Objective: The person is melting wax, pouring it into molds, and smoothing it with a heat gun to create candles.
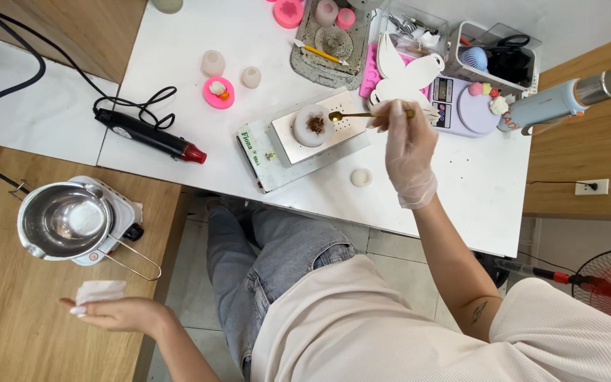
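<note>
A: Head view. We recorded the right hand [410,152], gloved, pinching a slim gold spoon [362,114] by its handle; the bowl pointed toward nine o'clock and sat at the edge of a round white candle [312,125] with a dark brown centre.

B: We placed that candle on a small silver scale [319,131], which stood on a larger white scale [277,159] on the white table [178,56]. A small white disc [361,177] lay at five o'clock from it.

A: We noted the left hand [118,313], bare, at the lower left, its fingers closed lightly on a crumpled white tissue [99,291].

B: At twelve o'clock from that hand we saw a steel melting pot [65,221] on a small hot plate [125,212]. A black heat gun [151,136] lay at nine o'clock from the candle.
</note>
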